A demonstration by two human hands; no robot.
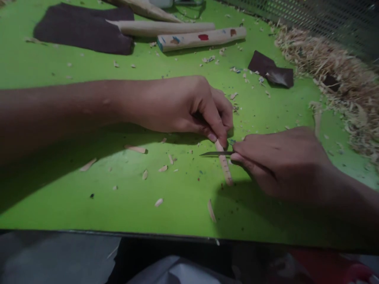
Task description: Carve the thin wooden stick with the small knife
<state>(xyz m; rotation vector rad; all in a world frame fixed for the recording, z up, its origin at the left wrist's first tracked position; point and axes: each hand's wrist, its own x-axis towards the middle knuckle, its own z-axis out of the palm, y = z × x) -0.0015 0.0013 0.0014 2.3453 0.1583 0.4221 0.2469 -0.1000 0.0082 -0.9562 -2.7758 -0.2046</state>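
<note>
A thin, narrow strip of pale wood [226, 170] with dark marks along it lies on the green tabletop [177, 213]. My left hand [204, 106] pinches its far end between thumb and fingertips. From the other side, my right hand [281, 161] grips a small knife, its handle hidden inside the fingers. The slim dark knife blade [211, 153] points left and crosses over the strip just below my left fingertips. Whether the edge is cutting into the wood cannot be made out.
Behind my hands lie a paint-marked wooden stick [204, 38], another peeled stick [168, 27] and a dark sandpaper sheet [83, 29]. Smaller sandpaper pieces [271, 69] rest at back right. Heaped shavings [340, 75] line the perforated screen [325, 23]. Chips are scattered about.
</note>
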